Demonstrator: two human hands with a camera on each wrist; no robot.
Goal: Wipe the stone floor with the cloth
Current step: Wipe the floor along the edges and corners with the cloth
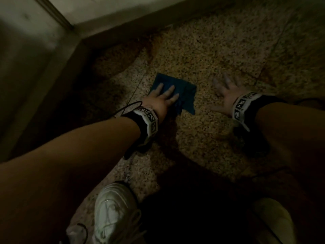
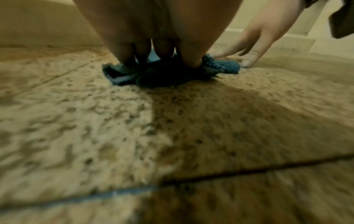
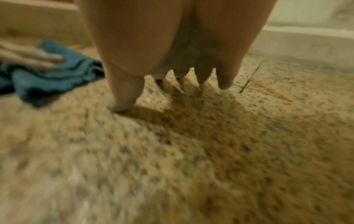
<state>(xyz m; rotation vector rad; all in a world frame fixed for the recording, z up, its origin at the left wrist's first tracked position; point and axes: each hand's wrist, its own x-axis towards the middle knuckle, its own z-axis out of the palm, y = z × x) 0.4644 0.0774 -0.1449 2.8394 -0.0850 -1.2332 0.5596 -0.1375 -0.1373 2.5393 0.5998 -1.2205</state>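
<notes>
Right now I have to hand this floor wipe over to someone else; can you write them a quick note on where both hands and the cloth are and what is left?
Left hand: flat, fingers straight, pressing the blue cloth onto the stone floor.
Right hand: open, fingers spread, on bare floor just right of the cloth, not touching it in the head view; blurred.
The cloth lies bunched under the left hand, near the corner where the floor meets the wall.
Done: cloth is down and under pressure. How much floor is already wiped cannot be told.
Left: wipe the rest of the floor, probably including the reddish marks toward the wall.
</notes>
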